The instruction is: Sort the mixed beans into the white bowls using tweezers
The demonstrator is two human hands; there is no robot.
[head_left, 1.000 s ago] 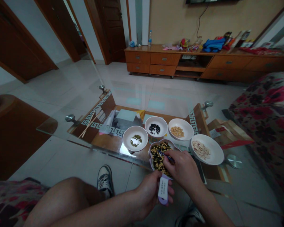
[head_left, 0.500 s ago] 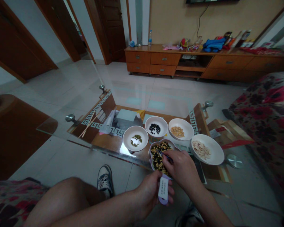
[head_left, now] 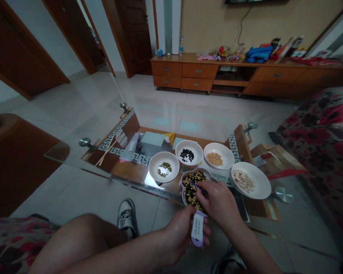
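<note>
My left hand (head_left: 181, 232) is closed around the labelled handle of a lilac flower-shaped bowl (head_left: 208, 173), which is filled with mixed yellow, black and green beans (head_left: 192, 190). Over that bowl, my right hand (head_left: 217, 199) pinches what look like dark tweezers (head_left: 194, 185), their tips down among the beans. Behind it stand a white bowl of green beans (head_left: 152, 167), a white bowl of black beans (head_left: 198, 148) and a white bowl of yellow beans (head_left: 230, 154). A larger white bowl (head_left: 264, 186) with pale flat slices is to the right of my right hand.
The bowls rest on a glass table (head_left: 103, 167) with metal fittings. A pair of chopsticks (head_left: 106, 152) and papers (head_left: 151, 146) are at the left. A paper bag (head_left: 280, 160) stands at the right; a long wooden cabinet (head_left: 200, 72) lines the far wall.
</note>
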